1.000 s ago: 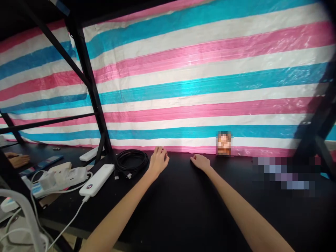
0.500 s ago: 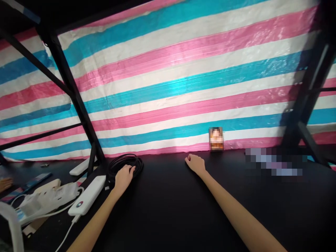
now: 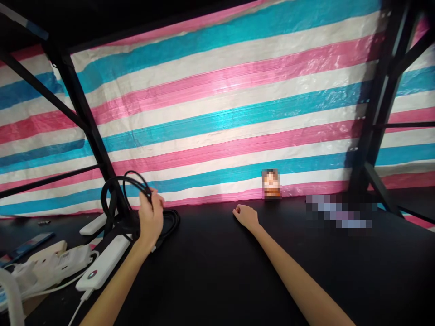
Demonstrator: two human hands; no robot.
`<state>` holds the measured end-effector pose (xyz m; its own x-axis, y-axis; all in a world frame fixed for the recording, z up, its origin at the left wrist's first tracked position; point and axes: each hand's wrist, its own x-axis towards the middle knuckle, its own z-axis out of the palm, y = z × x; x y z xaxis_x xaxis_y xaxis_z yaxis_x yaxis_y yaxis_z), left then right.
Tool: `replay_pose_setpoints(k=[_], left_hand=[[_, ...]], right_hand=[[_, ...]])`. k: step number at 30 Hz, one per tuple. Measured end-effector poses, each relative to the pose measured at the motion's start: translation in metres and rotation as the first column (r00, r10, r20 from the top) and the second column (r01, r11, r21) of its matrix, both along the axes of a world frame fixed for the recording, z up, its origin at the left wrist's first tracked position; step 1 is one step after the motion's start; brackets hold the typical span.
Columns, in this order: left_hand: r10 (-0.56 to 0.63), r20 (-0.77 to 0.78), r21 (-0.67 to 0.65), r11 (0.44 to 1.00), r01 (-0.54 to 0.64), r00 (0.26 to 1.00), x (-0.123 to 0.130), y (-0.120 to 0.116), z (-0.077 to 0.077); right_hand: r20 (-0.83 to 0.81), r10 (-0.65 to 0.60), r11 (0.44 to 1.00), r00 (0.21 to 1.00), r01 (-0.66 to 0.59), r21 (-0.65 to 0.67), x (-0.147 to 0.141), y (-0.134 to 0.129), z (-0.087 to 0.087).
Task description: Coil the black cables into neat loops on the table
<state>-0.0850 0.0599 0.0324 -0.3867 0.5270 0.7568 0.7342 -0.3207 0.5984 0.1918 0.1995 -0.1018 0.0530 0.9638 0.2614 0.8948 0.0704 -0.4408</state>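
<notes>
A coil of black cable (image 3: 126,177) is partly raised off the black surface, its loops standing up, with my left hand (image 3: 151,219) closed round some strands. Other loops of the same cable still rest on the surface just right of that hand. My right hand (image 3: 246,216) lies on the surface near its back edge, fingers curled in, and nothing shows in it. A small light connector is visible under my left wrist.
At the left are a white power bank (image 3: 104,262) with a white cable, a white power strip (image 3: 57,265) and a phone (image 3: 32,245). Black metal posts (image 3: 91,136) stand on both sides before a striped sheet (image 3: 220,117). Blurred items sit behind and right of my right hand.
My left hand has risen with part of the black cable coil, which lay flat on the surface before. The view has shifted slightly; my right hand keeps its curled pose.
</notes>
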Motion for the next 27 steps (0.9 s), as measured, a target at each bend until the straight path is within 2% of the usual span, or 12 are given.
replay_pose_setpoints(k=[1,3,4,6,8,12,16,19,20,22,24,27], left_hand=[[-0.107,-0.031,-0.026,0.994,0.106,0.994,0.013,-0.005,0.003],[-0.381,-0.049,-0.098,0.922,0.375,0.923,0.040,-0.014,0.004],[-0.428,-0.055,-0.149,0.897,0.416,0.902,0.054,-0.017,0.001],[-0.478,-0.146,-0.358,0.842,0.404,0.866,0.079,-0.019,-0.012],[-0.530,-0.390,-0.606,0.763,0.224,0.753,0.101,-0.021,-0.034],[-0.664,-0.440,-0.698,0.677,0.235,0.604,0.127,-0.036,-0.074],[-0.741,-0.443,-0.671,0.647,0.362,0.504,0.127,-0.056,-0.076],[-0.673,-0.472,-0.579,0.724,0.376,0.570,0.113,-0.042,-0.067],[-0.612,-0.484,-0.554,0.768,0.322,0.626,0.107,-0.031,-0.067],[-0.537,-0.467,-0.551,0.798,0.244,0.703,0.091,-0.004,-0.073],[-0.490,-0.426,-0.577,0.795,0.190,0.760,0.074,0.023,-0.087],[-0.552,-0.335,-0.652,0.721,0.235,0.764,0.056,0.046,-0.108]], right_hand=[[-0.011,0.005,1.000,1.000,-0.005,-0.002,-0.001,-0.002,0.000],[-0.040,0.017,1.000,0.999,-0.018,-0.009,-0.002,-0.006,0.001],[-0.060,0.023,1.000,0.998,-0.024,-0.014,-0.003,-0.009,0.002],[-0.115,0.032,0.999,0.993,-0.036,-0.031,-0.004,-0.014,0.003],[-0.196,0.038,0.997,0.980,-0.050,-0.059,-0.004,-0.020,0.005],[-0.411,0.087,0.981,0.907,-0.149,-0.120,0.001,-0.027,0.006],[-0.599,0.167,0.939,0.783,-0.311,-0.145,0.009,-0.029,0.004],[-0.674,0.214,0.905,0.707,-0.404,-0.136,0.013,-0.030,0.003],[-0.684,0.232,0.896,0.692,-0.426,-0.126,0.014,-0.031,0.002],[-0.683,0.277,0.881,0.676,-0.462,-0.100,0.013,-0.033,0.002],[-0.659,0.324,0.868,0.678,-0.491,-0.078,0.012,-0.036,0.001],[-0.603,0.371,0.856,0.706,-0.512,-0.074,0.009,-0.043,0.003]])
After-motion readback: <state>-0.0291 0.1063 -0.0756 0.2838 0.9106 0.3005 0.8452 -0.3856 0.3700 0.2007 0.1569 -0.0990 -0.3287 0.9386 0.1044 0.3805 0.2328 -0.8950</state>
